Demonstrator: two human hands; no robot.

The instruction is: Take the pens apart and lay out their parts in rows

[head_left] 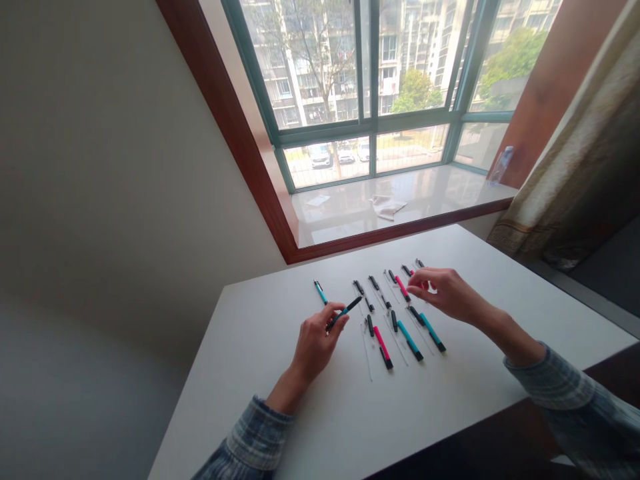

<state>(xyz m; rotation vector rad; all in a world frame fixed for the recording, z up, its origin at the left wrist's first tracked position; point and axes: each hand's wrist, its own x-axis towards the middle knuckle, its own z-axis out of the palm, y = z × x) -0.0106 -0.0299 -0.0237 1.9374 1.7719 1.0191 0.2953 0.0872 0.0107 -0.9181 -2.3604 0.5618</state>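
Note:
My left hand (318,339) grips a teal and black pen (350,306), which slants up to the right above the white table. Another teal and black pen (320,292) lies just beyond that hand. My right hand (445,292) hovers over the right end of the back row, beside a pink barrel (403,288). Its thumb and fingers are curled together; anything between them is too small to make out. In the front row lie a pink barrel (383,347), a teal barrel (410,341) and a second teal barrel (433,332), with black pen parts and thin refills alongside.
The white table (240,373) meets a wall (125,200) on the left and a window sill (345,220) at the back. Crumpled paper (389,207) and a clear bottle (501,165) are on the sill. A curtain (565,140) hangs on the right.

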